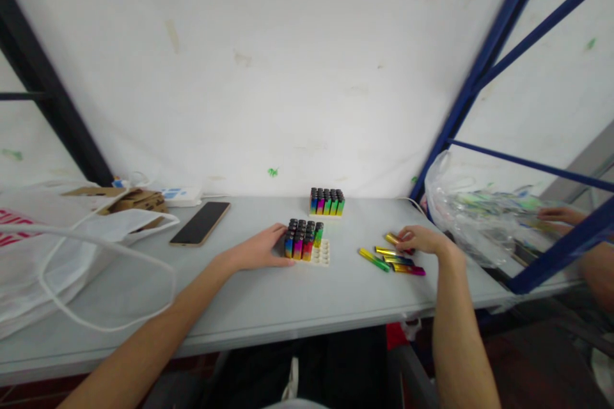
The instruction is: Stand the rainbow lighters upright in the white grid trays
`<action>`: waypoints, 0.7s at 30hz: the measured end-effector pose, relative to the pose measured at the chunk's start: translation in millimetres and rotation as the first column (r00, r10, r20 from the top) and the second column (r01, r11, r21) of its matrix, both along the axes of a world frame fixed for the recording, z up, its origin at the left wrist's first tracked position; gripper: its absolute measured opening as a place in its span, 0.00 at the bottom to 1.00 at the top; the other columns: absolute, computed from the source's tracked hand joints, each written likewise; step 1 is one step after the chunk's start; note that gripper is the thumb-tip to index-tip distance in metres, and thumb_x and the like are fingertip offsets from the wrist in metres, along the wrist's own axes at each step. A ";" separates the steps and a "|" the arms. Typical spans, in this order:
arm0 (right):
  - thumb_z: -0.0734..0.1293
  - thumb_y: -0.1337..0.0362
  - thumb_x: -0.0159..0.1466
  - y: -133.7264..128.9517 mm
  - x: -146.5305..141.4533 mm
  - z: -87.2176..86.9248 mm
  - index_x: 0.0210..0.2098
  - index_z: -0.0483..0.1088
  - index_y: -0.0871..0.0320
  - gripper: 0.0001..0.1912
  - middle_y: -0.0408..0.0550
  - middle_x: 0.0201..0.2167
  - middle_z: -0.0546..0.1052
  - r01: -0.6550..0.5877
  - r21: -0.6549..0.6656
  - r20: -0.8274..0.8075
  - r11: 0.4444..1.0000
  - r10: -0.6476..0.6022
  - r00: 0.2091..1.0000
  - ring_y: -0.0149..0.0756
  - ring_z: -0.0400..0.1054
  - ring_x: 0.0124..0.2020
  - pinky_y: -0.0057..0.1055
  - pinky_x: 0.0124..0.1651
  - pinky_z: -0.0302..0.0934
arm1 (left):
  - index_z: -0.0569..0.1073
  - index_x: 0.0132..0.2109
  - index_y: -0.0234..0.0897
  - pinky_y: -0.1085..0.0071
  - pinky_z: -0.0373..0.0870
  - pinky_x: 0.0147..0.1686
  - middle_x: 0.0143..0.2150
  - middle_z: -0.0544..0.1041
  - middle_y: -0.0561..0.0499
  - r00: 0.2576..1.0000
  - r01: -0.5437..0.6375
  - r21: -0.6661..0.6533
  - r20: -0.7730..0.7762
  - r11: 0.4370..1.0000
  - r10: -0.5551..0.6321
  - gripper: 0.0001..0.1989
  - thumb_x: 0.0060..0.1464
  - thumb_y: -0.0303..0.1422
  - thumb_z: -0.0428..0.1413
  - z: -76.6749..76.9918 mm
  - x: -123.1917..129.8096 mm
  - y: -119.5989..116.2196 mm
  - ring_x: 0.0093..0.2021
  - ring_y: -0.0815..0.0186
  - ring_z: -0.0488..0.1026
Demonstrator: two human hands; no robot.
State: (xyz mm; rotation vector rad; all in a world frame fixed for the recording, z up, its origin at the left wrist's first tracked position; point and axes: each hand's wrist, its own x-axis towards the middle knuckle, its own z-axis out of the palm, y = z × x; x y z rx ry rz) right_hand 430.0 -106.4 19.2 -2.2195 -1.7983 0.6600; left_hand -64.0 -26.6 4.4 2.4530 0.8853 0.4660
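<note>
My left hand (263,248) is curled against the left side of a white tray (322,253) with round holes, steadying it. Black-topped, rainbow-coloured lighters (301,241) stand upright in the tray's left part, while several holes at its right show bare. To the right, my right hand (416,239) pinches a shiny gold lighter (392,238) at its right end. Just below that hand lie several loose lighters (394,260) in yellow, green, blue and magenta. A second block of upright lighters (327,201) stands further back, near the wall.
A phone (200,223) lies on the grey table (240,307) at left, near a cardboard box (139,201) and white plastic bags (29,255). At right stand a blue metal frame (472,102) and a clear bag (460,217); beyond them a co-worker's hand (559,214) shows.
</note>
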 end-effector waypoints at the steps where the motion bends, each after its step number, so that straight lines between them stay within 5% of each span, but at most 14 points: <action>1: 0.78 0.52 0.55 2.2 -2.5 0.7 0.41 0.84 0.57 0.19 0.54 0.39 0.88 -0.008 0.006 -0.011 1.000 0.008 1.000 0.46 0.82 0.39 0.32 0.40 0.72 | 0.72 0.67 0.36 0.50 0.69 0.69 0.66 0.76 0.38 1.000 -0.001 0.001 0.002 1.000 0.001 0.41 0.52 0.50 0.70 -0.1 -0.2 0.0 0.65 0.39 0.74; 5: 0.74 0.52 0.62 12.3 -19.7 4.5 0.40 0.84 0.57 0.16 0.54 0.43 0.88 -0.062 0.068 -0.009 0.996 0.063 0.998 0.46 0.82 0.41 0.32 0.40 0.71 | 0.72 0.67 0.37 0.51 0.70 0.68 0.66 0.76 0.39 1.000 0.007 0.008 0.014 1.000 -0.008 0.41 0.52 0.51 0.70 -1.9 -1.2 0.9 0.65 0.40 0.74; 11: 0.71 0.46 0.66 17.3 -48.1 11.0 0.48 0.82 0.58 0.23 0.50 0.30 0.85 -0.064 0.215 -0.174 0.974 0.103 0.979 0.39 0.76 0.30 0.30 0.31 0.66 | 0.72 0.66 0.35 0.50 0.68 0.69 0.66 0.75 0.37 1.000 0.008 0.014 0.000 1.000 -0.008 0.40 0.53 0.52 0.70 -2.5 -1.1 1.0 0.65 0.41 0.74; 17: 0.70 0.37 0.64 18.6 -79.2 28.8 0.45 0.81 0.60 0.31 0.48 0.27 0.80 -0.020 0.591 -0.286 0.806 0.232 0.930 0.36 0.64 0.26 0.32 0.30 0.60 | 0.72 0.65 0.36 0.51 0.69 0.69 0.66 0.75 0.38 1.000 0.017 0.014 0.007 1.000 -0.017 0.39 0.54 0.51 0.70 -0.8 -0.5 -0.2 0.65 0.42 0.74; 21: 0.71 0.35 0.64 23.4 -114.4 32.2 0.33 0.76 0.57 0.29 0.45 0.27 0.76 0.035 0.624 -0.466 0.780 0.336 0.818 0.36 0.66 0.31 0.33 0.37 0.64 | 0.72 0.66 0.35 0.51 0.68 0.70 0.67 0.74 0.37 1.000 0.008 -0.001 -0.002 1.000 -0.008 0.40 0.53 0.51 0.70 -2.1 -1.5 0.5 0.66 0.41 0.73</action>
